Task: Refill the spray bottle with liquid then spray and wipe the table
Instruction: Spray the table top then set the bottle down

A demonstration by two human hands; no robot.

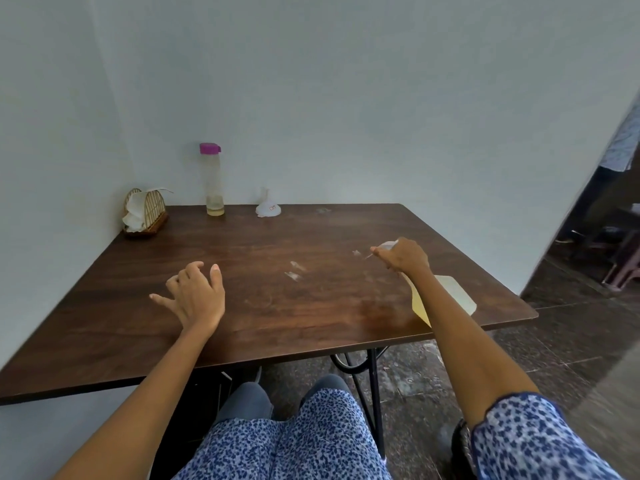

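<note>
**Hands over the table, right one on the spray bottle**

Left hand (194, 296) hovering low over the near left of the table (242, 258), fingers spread and loosely bent, holding nothing. Right hand (403, 256) raised over the right side, fingers curled round the head of the spray bottle (420, 303); nozzle pointing left toward the middle, yellowish body slanting down under the forearm. Hard to tell whether a finger presses the trigger. Pale cloth (457, 292) lying flat just beyond that forearm, near the right edge. Faint wet streaks (294, 270) on the wood between the two hands. Tall clear refill bottle (214, 180) with purple cap upright at the far edge, a little yellowish liquid at its bottom. White funnel (267, 206) mouth-down just right of it. Wicker napkin holder (145, 211) in the far left corner, against the wall.
</note>
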